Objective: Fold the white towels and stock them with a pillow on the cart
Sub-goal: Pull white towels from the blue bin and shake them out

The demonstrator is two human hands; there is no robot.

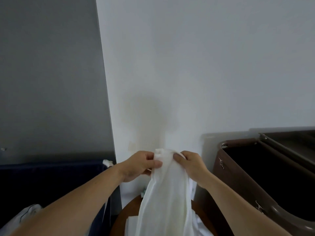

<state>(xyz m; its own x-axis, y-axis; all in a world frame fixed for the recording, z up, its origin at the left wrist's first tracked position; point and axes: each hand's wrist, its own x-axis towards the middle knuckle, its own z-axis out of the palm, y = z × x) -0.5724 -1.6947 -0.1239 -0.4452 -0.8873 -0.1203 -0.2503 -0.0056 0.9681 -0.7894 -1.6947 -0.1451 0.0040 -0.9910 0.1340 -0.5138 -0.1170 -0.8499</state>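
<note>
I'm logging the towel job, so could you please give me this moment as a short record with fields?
towel: white towel, held up, hanging down between both hands
left hand: left hand pinches the towel's top edge
right hand: right hand pinches the same top edge, close beside the left
below: more white cloth on a round wooden table
right side: brown cart bin, open
fold state: not yet folded

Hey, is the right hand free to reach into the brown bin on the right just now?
Probably not yet: the right hand is pinching the white towel along with the left hand. The path to the brown bin itself looks unobstructed.
</note>
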